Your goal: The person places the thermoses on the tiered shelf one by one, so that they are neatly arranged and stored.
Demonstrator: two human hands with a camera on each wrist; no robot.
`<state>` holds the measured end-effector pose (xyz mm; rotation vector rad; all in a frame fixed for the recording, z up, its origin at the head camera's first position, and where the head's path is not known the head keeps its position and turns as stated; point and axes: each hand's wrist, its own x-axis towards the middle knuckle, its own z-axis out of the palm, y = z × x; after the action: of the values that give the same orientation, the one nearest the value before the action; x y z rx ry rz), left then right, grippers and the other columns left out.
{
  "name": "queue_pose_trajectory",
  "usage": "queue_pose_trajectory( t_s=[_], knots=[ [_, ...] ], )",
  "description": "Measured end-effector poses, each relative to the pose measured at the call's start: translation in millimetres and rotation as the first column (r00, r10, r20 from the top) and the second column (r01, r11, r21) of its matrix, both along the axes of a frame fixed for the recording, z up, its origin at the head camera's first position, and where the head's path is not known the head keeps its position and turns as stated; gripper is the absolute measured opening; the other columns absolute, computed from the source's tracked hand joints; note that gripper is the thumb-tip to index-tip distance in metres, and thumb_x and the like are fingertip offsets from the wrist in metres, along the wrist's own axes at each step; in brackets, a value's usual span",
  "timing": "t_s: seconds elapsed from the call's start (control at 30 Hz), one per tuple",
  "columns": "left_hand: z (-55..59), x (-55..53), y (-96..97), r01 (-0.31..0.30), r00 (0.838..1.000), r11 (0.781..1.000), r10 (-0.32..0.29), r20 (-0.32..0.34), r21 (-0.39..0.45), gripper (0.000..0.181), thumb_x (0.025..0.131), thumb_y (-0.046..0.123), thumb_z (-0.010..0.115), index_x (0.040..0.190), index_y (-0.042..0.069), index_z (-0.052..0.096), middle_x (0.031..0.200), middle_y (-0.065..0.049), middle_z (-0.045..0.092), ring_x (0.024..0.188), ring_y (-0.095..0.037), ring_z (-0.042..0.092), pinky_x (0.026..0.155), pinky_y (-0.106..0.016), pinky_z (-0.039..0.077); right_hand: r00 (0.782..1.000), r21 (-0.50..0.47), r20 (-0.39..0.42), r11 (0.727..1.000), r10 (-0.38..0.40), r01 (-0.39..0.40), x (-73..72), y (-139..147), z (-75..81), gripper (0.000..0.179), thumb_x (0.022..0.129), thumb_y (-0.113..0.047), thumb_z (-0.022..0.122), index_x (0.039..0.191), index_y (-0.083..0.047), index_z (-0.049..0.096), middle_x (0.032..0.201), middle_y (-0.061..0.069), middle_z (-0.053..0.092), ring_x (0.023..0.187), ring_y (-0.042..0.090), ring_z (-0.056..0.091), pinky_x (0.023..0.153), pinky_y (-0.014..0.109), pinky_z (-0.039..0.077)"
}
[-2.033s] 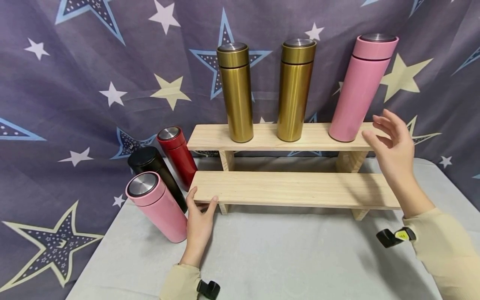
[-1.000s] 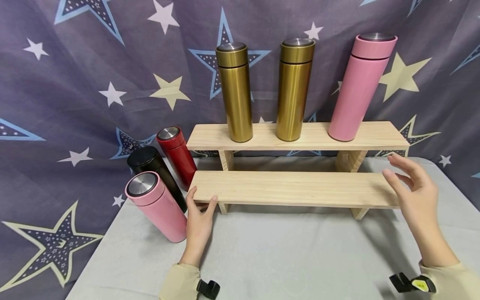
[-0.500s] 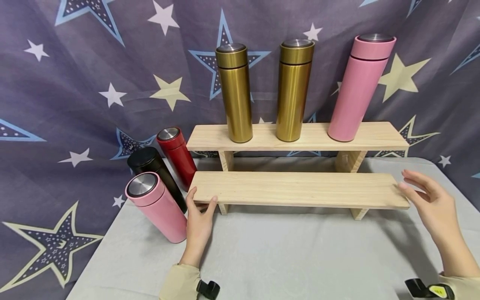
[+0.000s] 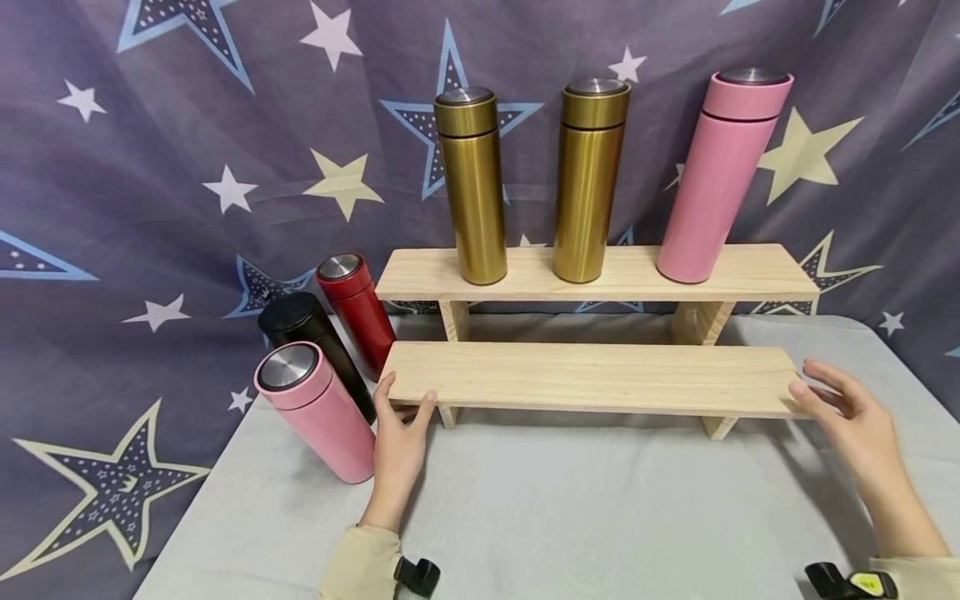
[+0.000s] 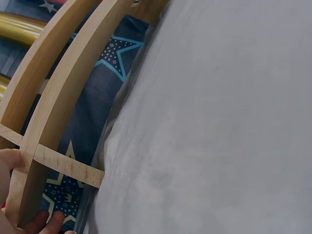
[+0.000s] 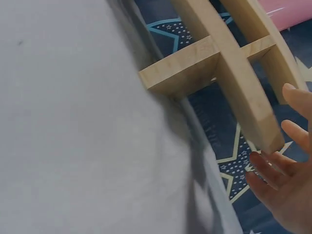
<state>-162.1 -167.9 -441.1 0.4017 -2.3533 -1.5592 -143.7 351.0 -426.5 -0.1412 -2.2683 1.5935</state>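
Note:
A two-tier wooden shelf (image 4: 592, 377) stands on the table in the head view. My left hand (image 4: 401, 450) grips the left end of its lower board, thumb at the front edge; the left wrist view shows curled fingers (image 5: 51, 224) under that board (image 5: 73, 83). Beside the board's right end is my right hand (image 4: 858, 425), its fingers loosely spread. In the right wrist view its fingertips (image 6: 265, 165) are right at the board's corner (image 6: 270, 139). Two gold thermos bottles (image 4: 472, 200) and a tall pink thermos bottle (image 4: 716, 192) stand on the upper board.
Left of the shelf stand a red bottle (image 4: 358, 312), a black bottle (image 4: 318, 346) and a pink bottle (image 4: 322, 425), close together. A pale grey cloth (image 4: 570, 517) covers the table. Behind hangs a dark curtain (image 4: 225, 108) with stars.
My right hand has come down from beside the tall pink bottle to the lower board's right end, drawing slightly closer to it in the last half second. The left hand has stayed put.

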Motion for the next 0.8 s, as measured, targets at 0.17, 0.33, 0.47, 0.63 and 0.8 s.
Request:
queue_pose_trajectory(
  t_s=[0.17, 0.33, 0.47, 0.63, 0.8],
  knots=[
    [-0.8, 0.9, 0.9, -0.003, 1.0, 1.0, 0.003, -0.009, -0.016, 0.073, 0.096, 0.04, 0.065, 0.153, 0.019, 0.024, 0.12, -0.02, 0.059, 0.111, -0.029, 0.058, 0.09, -0.046, 0.043, 0.999, 0.066, 0.049, 0.998, -0.009, 0.006, -1.2, 2.9, -9.7, 0.049, 0.095, -0.02, 0.068, 0.142, -0.025, 0.055, 0.111, -0.033, 0.054, 0.093, -0.015, 0.054, 0.074, 0.004, 0.04],
    [0.7, 1.7, 0.1, 0.028, 1.0, 0.999, -0.029, -0.008, -0.026, 0.073, 0.097, 0.04, 0.063, 0.153, 0.017, 0.023, 0.129, -0.022, 0.054, 0.113, -0.031, 0.056, 0.091, -0.047, 0.043, 0.995, 0.063, 0.096, 0.998, -0.013, 0.007, -1.3, 1.1, -14.3, 0.05, 0.096, -0.024, 0.067, 0.144, -0.026, 0.053, 0.109, -0.032, 0.053, 0.095, -0.013, 0.051, 0.074, 0.005, 0.039],
    [1.6, 4.1, -0.4, 0.054, 0.999, 0.998, -0.053, 0.01, -0.039, 0.073, 0.098, 0.041, 0.062, 0.154, 0.016, 0.023, 0.137, -0.021, 0.049, 0.114, -0.031, 0.056, 0.09, -0.049, 0.044, 0.996, 0.014, 0.095, 1.0, 0.005, -0.006, -2.8, -1.1, -17.3, 0.05, 0.096, -0.021, 0.068, 0.143, -0.026, 0.053, 0.113, -0.03, 0.053, 0.097, -0.013, 0.052, 0.075, 0.005, 0.042],
    [4.2, 7.8, -0.6, 0.078, 0.996, 0.994, -0.073, 0.058, -0.079, 0.072, 0.099, 0.041, 0.059, 0.155, 0.018, 0.02, 0.133, -0.019, 0.05, 0.115, -0.03, 0.056, 0.09, -0.05, 0.044, 0.998, -0.222, 0.03, 0.974, 0.063, -0.055, -4.6, -3.7, -19.9, 0.045, 0.094, -0.012, 0.069, 0.136, -0.025, 0.059, 0.115, -0.025, 0.059, 0.092, -0.011, 0.059, 0.072, 0.008, 0.047],
    [9.1, 11.4, 1.1, 0.094, 0.992, 0.988, -0.083, 0.093, -0.119, 0.069, 0.1, 0.038, 0.058, 0.156, 0.017, 0.022, 0.131, -0.017, 0.051, 0.116, -0.028, 0.057, 0.092, -0.051, 0.041, 0.998, -0.311, 0.024, 0.95, 0.054, -0.044, -5.1, -4.8, -20.4, 0.043, 0.092, -0.01, 0.071, 0.132, -0.026, 0.061, 0.11, -0.023, 0.06, 0.088, -0.008, 0.061, 0.07, 0.009, 0.048]
  ],
)
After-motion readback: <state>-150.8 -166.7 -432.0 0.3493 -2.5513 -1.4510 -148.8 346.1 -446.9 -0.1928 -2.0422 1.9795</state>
